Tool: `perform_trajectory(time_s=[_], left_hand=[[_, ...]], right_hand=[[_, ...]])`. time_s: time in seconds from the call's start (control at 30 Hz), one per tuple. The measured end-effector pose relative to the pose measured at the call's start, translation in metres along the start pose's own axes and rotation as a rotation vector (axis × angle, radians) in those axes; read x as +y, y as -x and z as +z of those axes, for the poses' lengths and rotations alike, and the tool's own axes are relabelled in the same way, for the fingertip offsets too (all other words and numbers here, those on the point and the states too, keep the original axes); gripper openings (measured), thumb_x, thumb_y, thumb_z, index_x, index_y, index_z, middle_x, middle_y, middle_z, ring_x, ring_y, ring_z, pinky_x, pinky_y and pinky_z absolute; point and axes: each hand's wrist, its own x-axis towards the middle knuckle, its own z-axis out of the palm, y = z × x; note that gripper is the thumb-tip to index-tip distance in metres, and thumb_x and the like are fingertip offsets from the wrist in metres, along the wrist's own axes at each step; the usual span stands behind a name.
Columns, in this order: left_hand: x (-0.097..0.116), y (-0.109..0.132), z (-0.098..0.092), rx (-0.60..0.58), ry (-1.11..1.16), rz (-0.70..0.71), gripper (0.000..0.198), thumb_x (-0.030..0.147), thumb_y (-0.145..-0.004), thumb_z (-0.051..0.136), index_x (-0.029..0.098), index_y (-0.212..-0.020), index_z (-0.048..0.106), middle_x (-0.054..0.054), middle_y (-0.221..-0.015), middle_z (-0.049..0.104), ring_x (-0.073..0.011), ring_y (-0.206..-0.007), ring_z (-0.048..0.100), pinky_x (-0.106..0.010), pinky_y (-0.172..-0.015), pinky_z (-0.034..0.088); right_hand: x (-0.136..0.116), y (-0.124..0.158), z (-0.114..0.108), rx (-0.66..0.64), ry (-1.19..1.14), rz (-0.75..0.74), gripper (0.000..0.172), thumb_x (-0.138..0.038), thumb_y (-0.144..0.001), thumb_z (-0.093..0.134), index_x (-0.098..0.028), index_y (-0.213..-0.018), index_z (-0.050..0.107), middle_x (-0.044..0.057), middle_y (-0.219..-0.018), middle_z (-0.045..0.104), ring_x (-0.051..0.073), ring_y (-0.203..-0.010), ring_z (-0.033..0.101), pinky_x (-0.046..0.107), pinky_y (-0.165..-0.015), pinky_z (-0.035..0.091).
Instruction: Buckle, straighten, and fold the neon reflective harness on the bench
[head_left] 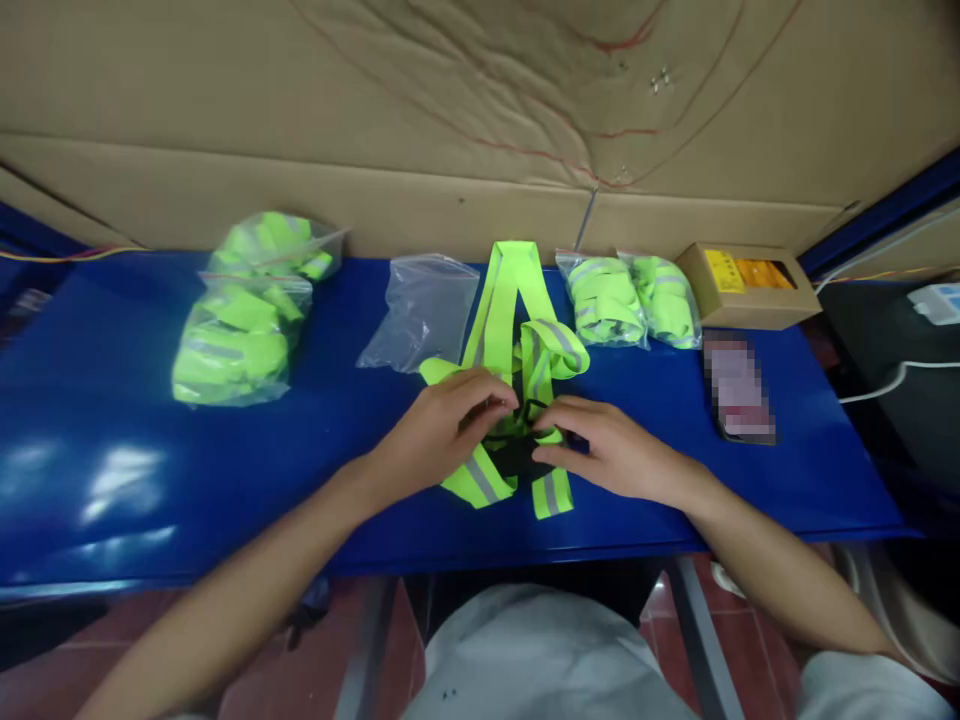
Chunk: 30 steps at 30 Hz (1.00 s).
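Observation:
A bright yellow-green reflective harness [499, 300] with grey stripes lies spread on the blue table, its loops pointing away from me. Over its middle, my left hand [469, 415] pinches at the straps near some black parts; the fingertips are closed, and what they grip is too small to make out. My right hand [592, 440] is across from it, thumb and fingers closed around a black buckle [534, 408] on the strap. One strap end curls up beside the right hand. Two strap pieces hang toward the table's front edge.
An unfilled clear zip bag [424, 310] lies left of the harness. Bagged harnesses sit at the left [232, 340] and back right [607, 300]. A cardboard box [750, 285] and a phone [739, 390] are on the right. A cardboard wall [420, 100] rises behind the blue table [300, 520].

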Motion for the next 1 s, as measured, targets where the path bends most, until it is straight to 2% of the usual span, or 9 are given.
perform_trajectory(time_s=[0.07,0.17,0.23,0.37,0.5,0.7,0.83,1.0], left_hand=[[0.008,0.006,0.004,0.026,-0.061,0.013,0.007,0.022,-0.105,0.060,0.019,-0.109,0.066,-0.004,-0.098,0.072,-0.0165,-0.090,0.070,-0.028,-0.080,0.054],[0.024,0.017,0.011,0.089,-0.323,0.064,0.032,0.036,-0.101,0.069,0.017,-0.126,0.063,-0.012,-0.118,0.074,-0.0284,-0.109,0.071,-0.043,-0.093,0.056],[0.030,0.022,0.017,0.133,-0.493,0.085,0.042,0.037,-0.101,0.070,0.014,-0.135,0.060,-0.016,-0.123,0.074,-0.0329,-0.112,0.071,-0.047,-0.093,0.056],[0.028,0.025,0.021,0.200,-0.578,0.076,0.040,0.032,-0.099,0.071,0.010,-0.131,0.060,-0.016,-0.118,0.075,-0.0317,-0.105,0.074,-0.044,-0.086,0.057],[0.024,0.024,0.021,0.184,-0.612,0.097,0.040,0.032,-0.098,0.073,0.009,-0.128,0.061,-0.016,-0.114,0.076,-0.0326,-0.100,0.075,-0.045,-0.082,0.059],[0.023,0.023,0.020,0.221,-0.501,0.121,0.029,0.021,-0.094,0.074,0.012,-0.119,0.062,-0.017,-0.121,0.073,-0.0338,-0.108,0.073,-0.045,-0.089,0.062],[0.018,0.022,0.020,0.215,-0.427,0.129,0.029,0.018,-0.094,0.074,0.011,-0.120,0.064,-0.017,-0.122,0.071,-0.0319,-0.112,0.071,-0.045,-0.096,0.061],[0.015,0.022,0.018,0.236,-0.444,0.174,0.028,0.019,-0.093,0.077,0.012,-0.117,0.066,-0.015,-0.117,0.073,-0.0285,-0.102,0.073,-0.041,-0.088,0.063]], right_hand=[[-0.001,0.000,0.002,0.051,-0.025,0.075,0.018,-0.044,-0.103,0.066,-0.027,-0.099,0.071,0.001,-0.087,0.074,0.019,-0.077,0.070,0.032,-0.070,0.052],[-0.002,-0.002,0.003,0.128,-0.129,0.186,0.017,-0.042,-0.102,0.066,-0.026,-0.096,0.070,-0.003,-0.074,0.068,0.015,-0.062,0.060,0.028,-0.057,0.042],[-0.003,-0.003,0.002,0.157,-0.188,0.220,0.018,-0.042,-0.102,0.066,-0.026,-0.096,0.070,-0.004,-0.073,0.067,0.014,-0.061,0.056,0.027,-0.056,0.039],[-0.003,-0.004,0.003,0.185,-0.258,0.251,0.022,-0.044,-0.103,0.065,-0.023,-0.099,0.070,-0.005,-0.074,0.065,0.011,-0.062,0.053,0.025,-0.056,0.036],[-0.002,-0.005,0.006,0.180,-0.314,0.268,0.025,-0.044,-0.105,0.064,-0.021,-0.099,0.069,-0.004,-0.076,0.064,0.010,-0.065,0.052,0.024,-0.056,0.035],[-0.004,-0.004,0.008,0.229,-0.339,0.280,0.023,-0.043,-0.105,0.064,-0.021,-0.102,0.070,-0.004,-0.075,0.060,0.010,-0.065,0.051,0.023,-0.056,0.036],[-0.005,-0.003,0.008,0.243,-0.330,0.259,0.022,-0.042,-0.105,0.064,-0.021,-0.102,0.069,-0.004,-0.076,0.061,0.010,-0.065,0.052,0.022,-0.056,0.036],[-0.009,-0.003,0.008,0.275,-0.253,0.213,0.019,-0.039,-0.106,0.063,-0.021,-0.103,0.069,-0.004,-0.076,0.062,0.010,-0.065,0.054,0.022,-0.055,0.035]])
